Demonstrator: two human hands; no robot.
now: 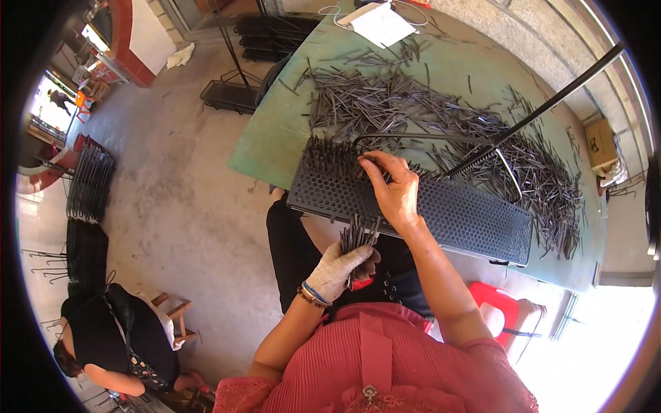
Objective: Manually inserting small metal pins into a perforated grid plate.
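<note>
A white glove with dark fingers covers my left hand point(335, 272), which is closed round an upright bundle of thin dark sticks point(358, 236) just below the tray's near edge. My bare right hand point(398, 189) reaches over the black perforated tray point(471, 219), thumb and forefinger pinched on a thin dark stick; its lower end is hidden among others. Many such sticks point(327, 157) stand upright in the holes at the tray's far left. The tray slants across the table's near edge above my lap. A bent black rod handle point(551, 103) rises from it.
Loose dark sticks point(385, 103) lie heaped across the green table point(265, 141). A white sheet point(383, 25) and a cardboard box point(602, 146) are farther back. A red stool point(497, 303) stands at my right. Stacked black racks point(89, 182) and another person point(120, 337) are at the left.
</note>
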